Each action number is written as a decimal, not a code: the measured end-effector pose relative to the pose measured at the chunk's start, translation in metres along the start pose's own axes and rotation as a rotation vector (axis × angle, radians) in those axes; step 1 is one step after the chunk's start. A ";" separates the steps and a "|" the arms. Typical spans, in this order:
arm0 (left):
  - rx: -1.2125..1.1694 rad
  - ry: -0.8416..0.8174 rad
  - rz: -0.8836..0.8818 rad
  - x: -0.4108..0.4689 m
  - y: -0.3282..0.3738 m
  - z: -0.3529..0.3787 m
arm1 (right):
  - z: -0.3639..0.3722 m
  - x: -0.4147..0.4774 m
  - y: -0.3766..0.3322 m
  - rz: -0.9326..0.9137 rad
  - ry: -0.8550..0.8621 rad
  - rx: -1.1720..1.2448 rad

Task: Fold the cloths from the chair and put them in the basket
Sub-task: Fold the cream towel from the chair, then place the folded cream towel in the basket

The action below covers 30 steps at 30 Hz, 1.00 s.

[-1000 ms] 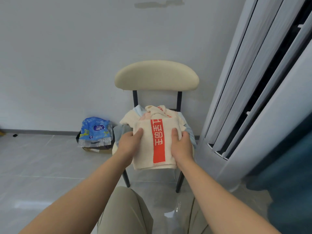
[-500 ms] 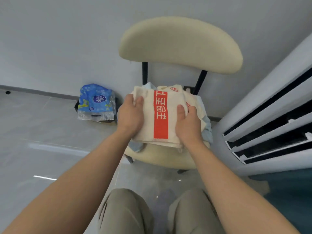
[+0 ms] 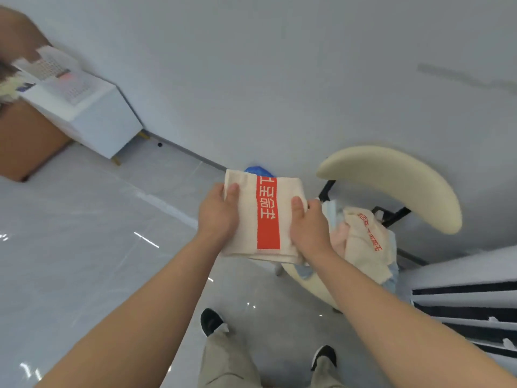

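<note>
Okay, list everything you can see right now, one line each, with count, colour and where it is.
folded cloth: one, cream with red stripe, held left of the chair
cloths: several, cream, pink, light blue, piled on the chair seat
chair: one, cream, black frame, right
basket: one, white, blurred, on the cabinet
cabinet: one, white, upper left by wall
box: one, brown, far left
bag: one, blue, mostly hidden behind the folded cloth
air conditioner: one, white, dark slots, lower right
shoes: two, black, bottom
left hand: grips folded cloth's left edge
right hand: grips its right edge
</note>
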<state>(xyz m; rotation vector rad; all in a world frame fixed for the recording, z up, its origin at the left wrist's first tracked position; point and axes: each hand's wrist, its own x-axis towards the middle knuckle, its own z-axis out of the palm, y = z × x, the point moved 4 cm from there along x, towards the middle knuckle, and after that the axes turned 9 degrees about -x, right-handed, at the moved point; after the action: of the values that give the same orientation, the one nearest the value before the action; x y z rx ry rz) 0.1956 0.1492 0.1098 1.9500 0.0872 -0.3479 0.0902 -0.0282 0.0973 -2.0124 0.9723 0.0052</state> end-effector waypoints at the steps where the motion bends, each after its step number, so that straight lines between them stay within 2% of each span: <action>1: -0.013 0.034 -0.008 0.010 -0.002 -0.026 | 0.017 -0.001 -0.021 -0.020 -0.016 0.004; 9: -0.006 0.174 0.011 0.107 0.002 -0.220 | 0.163 -0.005 -0.190 -0.120 -0.083 0.033; 14: -0.009 0.212 -0.029 0.182 -0.010 -0.304 | 0.242 0.012 -0.270 -0.144 -0.122 0.029; 23: 0.000 0.221 -0.087 0.364 -0.032 -0.406 | 0.400 0.112 -0.389 -0.130 -0.238 0.086; 30: 0.007 0.282 -0.193 0.533 -0.028 -0.543 | 0.527 0.190 -0.560 -0.159 -0.331 0.034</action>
<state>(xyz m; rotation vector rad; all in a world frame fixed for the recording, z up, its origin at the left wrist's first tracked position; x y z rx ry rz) 0.8072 0.6020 0.1288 1.9922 0.4601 -0.1966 0.7561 0.4005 0.1031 -1.9725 0.5988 0.2269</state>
